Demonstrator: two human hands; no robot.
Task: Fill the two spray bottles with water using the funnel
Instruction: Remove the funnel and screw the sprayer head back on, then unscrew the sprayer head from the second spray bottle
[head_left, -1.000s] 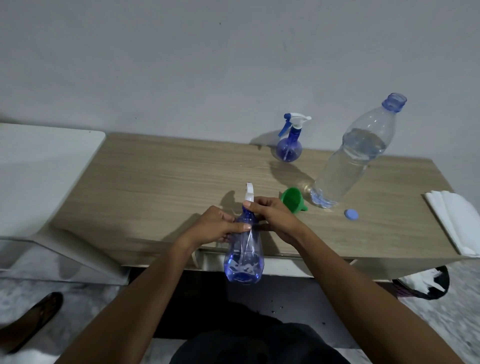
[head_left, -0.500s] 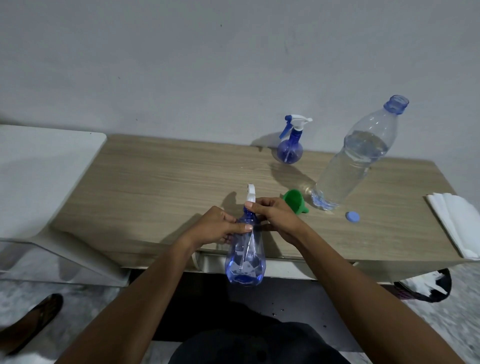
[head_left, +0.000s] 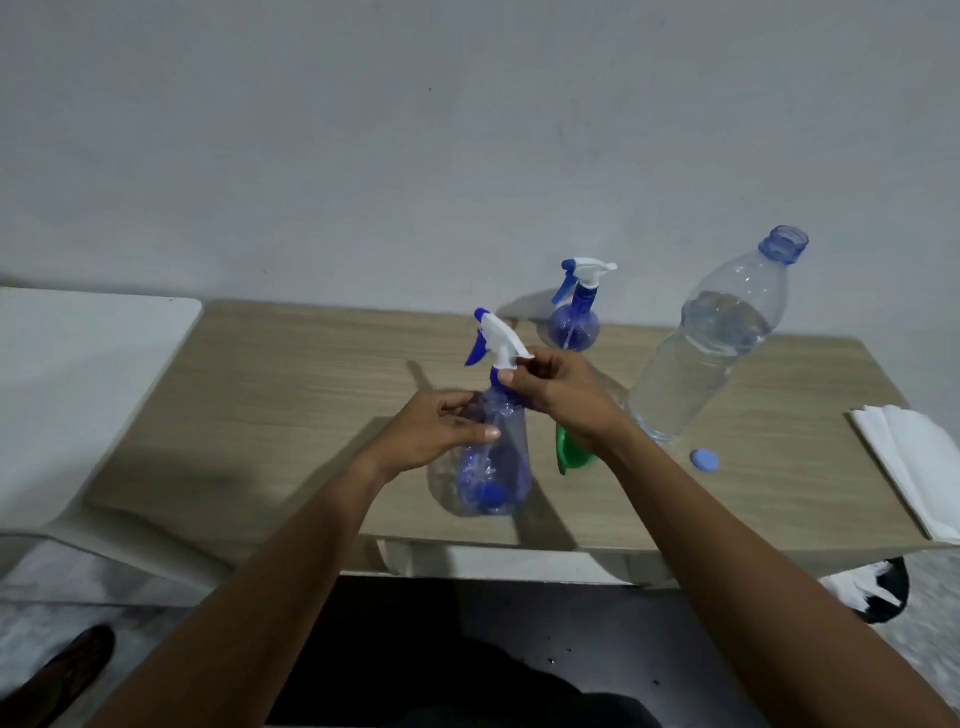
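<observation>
Near the front edge of the table (head_left: 291, 395), the spray bottle (head_left: 493, 467) I am working on stands between my two hands. My left hand (head_left: 436, 431) is wrapped around its body, and the fingers of my right hand (head_left: 561, 395) pinch the white and blue spray head (head_left: 496, 338) at the neck, which I judge I am screwing on or off. If I twist too hard while gripping the thin plastic, the bottle could buckle or tip off the edge. Just beside it on the right, partly hidden under my wrist, lies the green funnel (head_left: 569, 452), which my forearm could knock to the floor. Beyond that, the big water bottle (head_left: 701, 358) stands open, its blue cap (head_left: 704, 460) lying near its base; a careless elbow would spill it toward the folded paper towels (head_left: 914, 462). At the back, the second spray bottle (head_left: 574, 317) waits against the wall.
</observation>
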